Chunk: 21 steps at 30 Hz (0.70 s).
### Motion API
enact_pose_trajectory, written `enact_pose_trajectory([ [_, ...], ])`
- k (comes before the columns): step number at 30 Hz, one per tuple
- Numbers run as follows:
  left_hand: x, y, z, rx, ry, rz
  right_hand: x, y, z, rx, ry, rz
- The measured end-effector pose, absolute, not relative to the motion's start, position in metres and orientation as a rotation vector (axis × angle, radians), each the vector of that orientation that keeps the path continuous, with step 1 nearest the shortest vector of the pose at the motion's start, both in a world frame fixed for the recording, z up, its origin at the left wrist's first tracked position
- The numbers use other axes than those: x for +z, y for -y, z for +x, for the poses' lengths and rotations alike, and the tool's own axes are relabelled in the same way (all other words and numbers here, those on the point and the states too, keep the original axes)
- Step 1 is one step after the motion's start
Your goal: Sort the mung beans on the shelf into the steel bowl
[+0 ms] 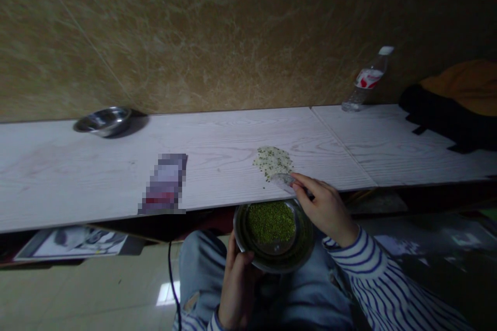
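My left hand (239, 279) grips the near left rim of a metal bowl (304, 248), held above my lap just under the table edge. Green mung beans (272, 221) lie in the bowl. On the table, a thin pile of pale grains mixed with green beans (273, 159) is spread close to the front edge. My right hand (324, 207) is closed on a pale, shiny spoon (284, 181), whose head touches the near side of the pile. The fingers hide the spoon's handle.
A second metal bowl (104, 121) stands at the back left. A blurred-out flat item (165, 183) lies left of the pile. A plastic bottle (367, 80) and a black and orange cloth item (458, 98) are at the right. A cable (172, 279) hangs below the table.
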<state>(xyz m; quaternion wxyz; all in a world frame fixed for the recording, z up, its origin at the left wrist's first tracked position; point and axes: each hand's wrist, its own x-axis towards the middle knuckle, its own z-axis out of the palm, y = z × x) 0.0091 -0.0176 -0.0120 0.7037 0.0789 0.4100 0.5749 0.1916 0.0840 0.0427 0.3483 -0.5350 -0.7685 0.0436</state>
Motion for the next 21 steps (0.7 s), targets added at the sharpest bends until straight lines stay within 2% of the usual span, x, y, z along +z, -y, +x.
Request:
enact_pose_trajectory([
  [21, -0.0173, 0.0182, 0.0073, 1.290, -0.916, 0.150, 0.0425, -0.0890, 0.1877, 0.123, 2.002, -1.365],
])
